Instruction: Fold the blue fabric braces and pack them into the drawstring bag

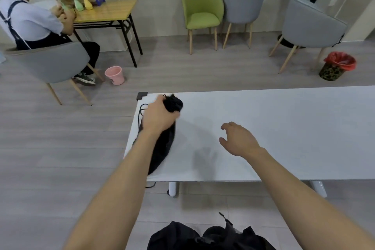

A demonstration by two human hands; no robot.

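Head view looks down on my two bare arms over a white table (284,128). My left hand (160,115) grips the black drawstring bag (162,148) near its gathered neck, left of centre in the frame; the bag stretches along the table's left end. Its cord (142,108) loops just left of that hand. My right hand (237,140) hovers over the tabletop at centre, fingers loosely curled, holding nothing.

Matt black cloth drawstring bag (162,148), smooth matt white table (284,128), pale wood-look floor (60,148)
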